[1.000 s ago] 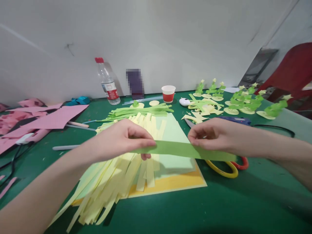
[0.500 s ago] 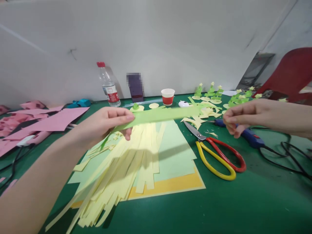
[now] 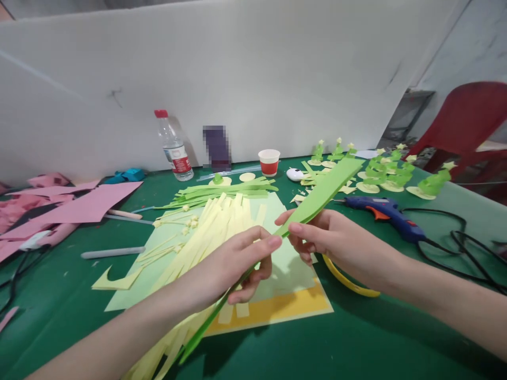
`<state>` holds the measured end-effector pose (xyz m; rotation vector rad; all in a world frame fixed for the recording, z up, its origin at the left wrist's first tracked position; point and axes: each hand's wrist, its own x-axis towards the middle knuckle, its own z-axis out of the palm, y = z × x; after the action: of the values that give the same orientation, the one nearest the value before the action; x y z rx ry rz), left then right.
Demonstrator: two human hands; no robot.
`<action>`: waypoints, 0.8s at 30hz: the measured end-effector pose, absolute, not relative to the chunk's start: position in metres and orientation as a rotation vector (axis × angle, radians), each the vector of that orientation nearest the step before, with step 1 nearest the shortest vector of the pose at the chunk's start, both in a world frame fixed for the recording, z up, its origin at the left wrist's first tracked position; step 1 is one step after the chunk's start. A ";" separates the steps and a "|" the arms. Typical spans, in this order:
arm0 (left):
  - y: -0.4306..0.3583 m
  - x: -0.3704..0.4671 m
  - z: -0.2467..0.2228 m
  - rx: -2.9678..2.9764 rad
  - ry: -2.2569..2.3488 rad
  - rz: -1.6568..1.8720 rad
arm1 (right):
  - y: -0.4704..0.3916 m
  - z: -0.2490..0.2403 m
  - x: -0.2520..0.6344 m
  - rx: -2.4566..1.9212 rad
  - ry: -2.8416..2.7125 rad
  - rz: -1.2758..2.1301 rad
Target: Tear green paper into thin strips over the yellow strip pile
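Observation:
A long green paper strip (image 3: 325, 187) runs slantwise across the middle, its far end doubled in layers. Pinched on it near the centre is my left hand (image 3: 241, 258), and the lower end trails down beneath that hand. My right hand (image 3: 330, 235) grips the same strip just beyond, thumb on top. Below my hands, pale yellow paper strips (image 3: 198, 253) lie fanned over light green sheets (image 3: 289, 274). Under my right hand shows the yellow handle of the scissors (image 3: 348, 283); their other parts are hidden. More green strips (image 3: 222, 191) lie behind the yellow ones.
A blue glue gun (image 3: 390, 214) with a black cord lies at right. Several small green paper trees (image 3: 390, 171) with stars stand behind it. Along the back are a water bottle (image 3: 174, 150), a paper cup (image 3: 269, 162) and a blurred dark object (image 3: 217, 148). Pink paper (image 3: 91, 203) lies left.
My left hand has moved right and nearer with the green strip. My right hand, formerly apart at the right, has come inward and taken hold of it. The strip now slants upward.

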<state>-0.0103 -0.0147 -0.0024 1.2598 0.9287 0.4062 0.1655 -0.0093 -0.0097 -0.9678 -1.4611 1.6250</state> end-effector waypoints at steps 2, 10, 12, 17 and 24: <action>-0.014 -0.009 -0.001 1.273 0.931 0.422 | -0.008 -0.010 0.167 -0.961 -1.462 1.611; -0.015 -0.008 0.000 1.283 0.865 0.471 | -0.003 -0.010 0.172 -0.869 -1.545 1.593; -0.016 -0.008 -0.001 1.300 0.864 0.481 | -0.003 -0.008 0.173 -0.851 -1.579 1.604; -0.015 -0.006 -0.003 1.274 0.955 0.600 | -0.004 -0.004 0.175 -1.026 -1.402 1.622; -0.016 -0.006 -0.002 1.354 1.063 0.579 | 0.009 0.002 0.187 -1.350 -1.067 1.223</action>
<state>-0.0062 -0.0157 -0.0021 1.3540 1.0625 0.5787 0.1872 0.0087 0.0015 -1.3501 -1.0673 1.2226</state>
